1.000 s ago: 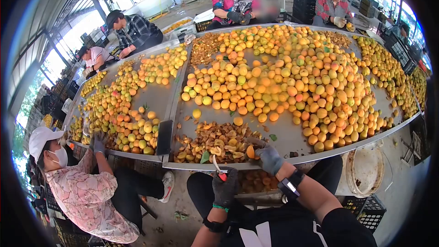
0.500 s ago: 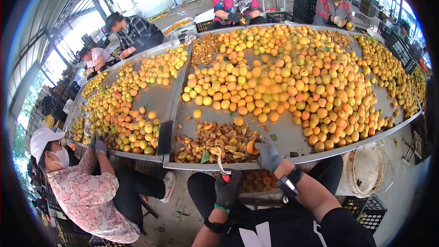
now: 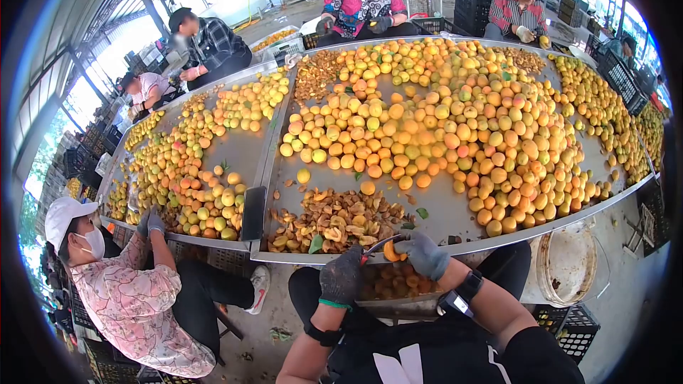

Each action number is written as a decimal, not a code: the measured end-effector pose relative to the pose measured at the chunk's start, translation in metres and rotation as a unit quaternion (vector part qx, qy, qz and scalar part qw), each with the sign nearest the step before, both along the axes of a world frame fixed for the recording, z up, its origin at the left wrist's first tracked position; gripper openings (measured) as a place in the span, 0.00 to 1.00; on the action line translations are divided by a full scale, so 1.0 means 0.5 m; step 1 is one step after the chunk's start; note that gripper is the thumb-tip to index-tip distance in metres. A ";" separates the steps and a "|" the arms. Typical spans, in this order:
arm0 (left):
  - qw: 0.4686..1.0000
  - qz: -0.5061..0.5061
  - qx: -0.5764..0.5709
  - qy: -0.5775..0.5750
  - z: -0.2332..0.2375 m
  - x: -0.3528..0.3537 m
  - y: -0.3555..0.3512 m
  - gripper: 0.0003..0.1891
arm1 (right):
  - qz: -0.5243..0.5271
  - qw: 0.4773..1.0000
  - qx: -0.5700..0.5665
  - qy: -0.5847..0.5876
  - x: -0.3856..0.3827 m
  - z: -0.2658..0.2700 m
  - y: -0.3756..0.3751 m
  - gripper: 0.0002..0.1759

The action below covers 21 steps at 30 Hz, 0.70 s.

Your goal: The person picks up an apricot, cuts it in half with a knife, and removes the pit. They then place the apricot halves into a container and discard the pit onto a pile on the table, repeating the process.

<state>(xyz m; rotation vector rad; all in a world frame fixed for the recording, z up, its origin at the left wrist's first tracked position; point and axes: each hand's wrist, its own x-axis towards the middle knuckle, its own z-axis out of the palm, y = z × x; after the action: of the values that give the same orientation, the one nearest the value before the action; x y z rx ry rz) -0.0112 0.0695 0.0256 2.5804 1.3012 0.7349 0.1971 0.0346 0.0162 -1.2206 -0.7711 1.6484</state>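
Note:
My left hand (image 3: 345, 276), in a dark glove, is closed around the red handle of a small curved knife (image 3: 379, 244) at the table's near edge. Its blade reaches toward an orange apricot (image 3: 390, 250), overlapping the fruit in this view. Gripping that apricot from the other side is my right hand (image 3: 425, 256), gloved in grey. Just beyond both hands lies a heap of small brown-orange apricot pieces (image 3: 348, 219) on the metal table (image 3: 445, 226). Below the edge, between my knees, more orange fruit (image 3: 398, 281) shows in a container, partly hidden by my hands.
A large pile of whole apricots (image 3: 491, 135) covers the table's middle and right. A raised divider (image 3: 254, 213) separates the left section, where a person in a white cap (image 3: 121, 277) works. Several people sit across the table. A white bucket (image 3: 569, 263) stands at right, beside black crates (image 3: 569, 327).
My left hand has risen with the knife, bringing it to the apricot. My right hand has drawn the apricot slightly down, over the table edge. Across the table, a person's hands have moved apart.

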 end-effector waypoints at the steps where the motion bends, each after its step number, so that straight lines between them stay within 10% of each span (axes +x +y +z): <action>1: 1.000 0.000 -0.001 -0.001 0.001 -0.003 0.001 0.08 | 0.000 1.000 -0.001 -0.001 0.000 0.010 -0.008 0.13; 10: 0.987 0.043 -0.044 0.148 0.011 -0.008 0.031 0.09 | 0.013 0.995 -0.041 0.089 -0.008 0.073 -0.048 0.15; 21: 0.981 0.120 -0.152 -0.026 0.042 0.015 -0.023 0.13 | -0.136 0.874 -0.015 0.466 0.002 0.014 -0.031 0.20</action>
<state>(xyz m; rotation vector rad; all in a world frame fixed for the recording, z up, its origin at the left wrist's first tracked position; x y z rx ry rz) -0.0036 0.0579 0.0465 2.1776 1.5879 0.5819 0.1979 0.0190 0.0231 -0.3917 0.0399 1.7362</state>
